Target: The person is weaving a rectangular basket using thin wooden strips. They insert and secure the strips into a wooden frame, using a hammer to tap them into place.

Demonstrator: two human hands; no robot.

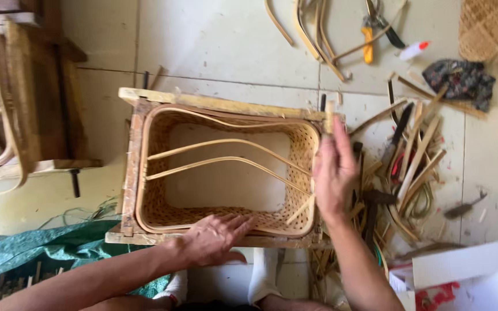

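A woven basket [226,173] sits inside a wooden frame [203,102] on the tiled floor [214,40], two bent cane strips [226,151] arching across its open middle. The left hand [217,237] lies flat and open on the basket's near rim, fingers spread, grasping nothing. The right hand [334,173] rests at the basket's right edge, fingers extended upward; whether it pinches a strip cannot be told. Just right of it lies a heap of cut cane pieces [410,167]. Yellow-handled pliers [369,34] and a dark cloth [459,80] lie farther off; a green net [36,247] crowds the near-left corner.
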